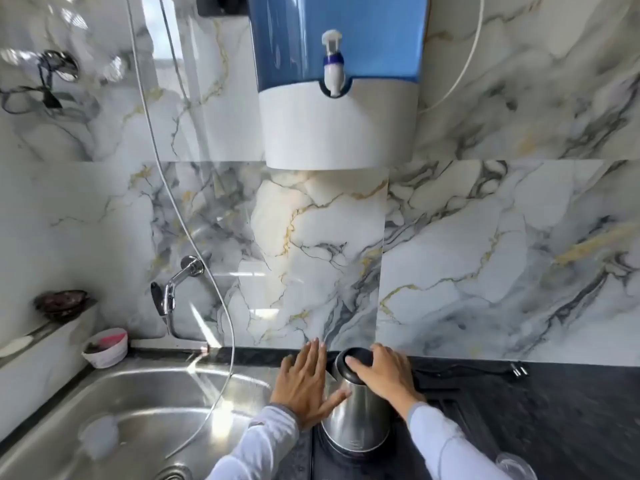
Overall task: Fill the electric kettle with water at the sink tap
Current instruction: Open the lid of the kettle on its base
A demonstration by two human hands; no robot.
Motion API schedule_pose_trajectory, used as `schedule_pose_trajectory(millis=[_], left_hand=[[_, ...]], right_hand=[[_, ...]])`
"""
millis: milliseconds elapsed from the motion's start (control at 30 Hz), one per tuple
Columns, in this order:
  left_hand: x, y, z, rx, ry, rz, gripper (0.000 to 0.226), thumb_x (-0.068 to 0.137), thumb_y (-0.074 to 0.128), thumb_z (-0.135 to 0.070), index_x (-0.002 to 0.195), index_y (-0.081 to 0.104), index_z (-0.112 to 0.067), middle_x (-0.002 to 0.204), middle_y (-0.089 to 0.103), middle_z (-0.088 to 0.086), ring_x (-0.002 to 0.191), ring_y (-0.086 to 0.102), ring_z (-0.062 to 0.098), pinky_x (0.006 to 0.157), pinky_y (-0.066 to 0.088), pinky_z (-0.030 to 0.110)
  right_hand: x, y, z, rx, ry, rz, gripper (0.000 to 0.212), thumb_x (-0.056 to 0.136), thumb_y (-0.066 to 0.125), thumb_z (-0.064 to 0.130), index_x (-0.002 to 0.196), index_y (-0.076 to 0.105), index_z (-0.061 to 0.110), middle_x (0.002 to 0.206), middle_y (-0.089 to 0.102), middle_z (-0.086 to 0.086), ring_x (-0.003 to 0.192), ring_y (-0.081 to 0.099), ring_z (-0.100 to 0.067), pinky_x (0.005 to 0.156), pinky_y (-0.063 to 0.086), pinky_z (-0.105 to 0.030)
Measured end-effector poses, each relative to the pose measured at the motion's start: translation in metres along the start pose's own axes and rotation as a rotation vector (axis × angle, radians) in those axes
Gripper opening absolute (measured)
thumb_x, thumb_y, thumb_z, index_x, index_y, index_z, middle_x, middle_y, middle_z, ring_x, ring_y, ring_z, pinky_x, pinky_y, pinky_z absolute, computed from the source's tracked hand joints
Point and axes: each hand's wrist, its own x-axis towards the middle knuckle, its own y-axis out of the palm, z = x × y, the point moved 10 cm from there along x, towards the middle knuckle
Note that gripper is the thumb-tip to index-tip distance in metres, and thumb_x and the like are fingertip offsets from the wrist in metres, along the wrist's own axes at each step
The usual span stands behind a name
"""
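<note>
Head view: a person's right hand rests on the black lid of a steel kettle standing on the dark tabletop, fingers curled over the lid; whether they grip it or only press cannot be told. Left hand, fingers spread flat and holding nothing, touches the kettle's side just left of the lid. Filling has not begun; the step looks like opening the lid or lifting the kettle. Next it must travel left of the fingers to the sink and wall tap. The kettle's handle is hidden under the right hand.
</note>
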Motion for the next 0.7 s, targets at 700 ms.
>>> schedule_pose_trajectory(millis=[700], left_hand=[[0.02, 0.054, -0.012, -0.027, -0.015, 0.039, 0.108, 0.088, 0.02, -0.084, 0.158, 0.002, -0.004, 0.169, -0.003, 0.018, 0.156, 0.005, 0.029, 0.126, 0.015, 0.056]], right_hand=[[0.04, 0.006, -0.029, 0.925, 0.01, 0.235, 0.041, 0.103, 0.043, 0.013, 0.1, 0.078, 0.035, 0.101, 0.081, 0.007, 0.1, 0.072, -0.008, 0.083, 0.052, -0.017]])
